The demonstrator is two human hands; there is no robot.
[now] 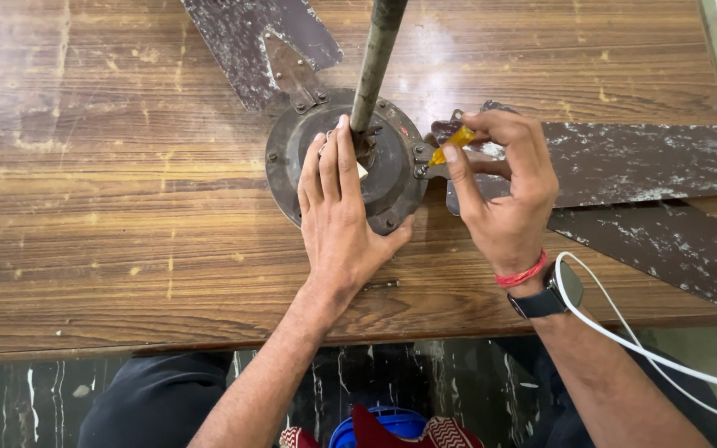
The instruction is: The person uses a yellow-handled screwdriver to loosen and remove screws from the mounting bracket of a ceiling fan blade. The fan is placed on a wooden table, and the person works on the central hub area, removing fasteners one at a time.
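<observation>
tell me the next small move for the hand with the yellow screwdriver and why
Probably turn the yellow-handled screwdriver in place. The right hand pinches it with its tip down at the bracket screw where a blade joins the fan motor housing, while the left hand lies flat on the housing, steadying it. One loose screw lies on the wooden table.

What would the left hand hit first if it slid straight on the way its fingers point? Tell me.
The left hand lies on the fan motor housing, fingers pointing up the picture. First comes the metal downrod at its fingertips, seemingly already touching; depth is unclear.
</observation>
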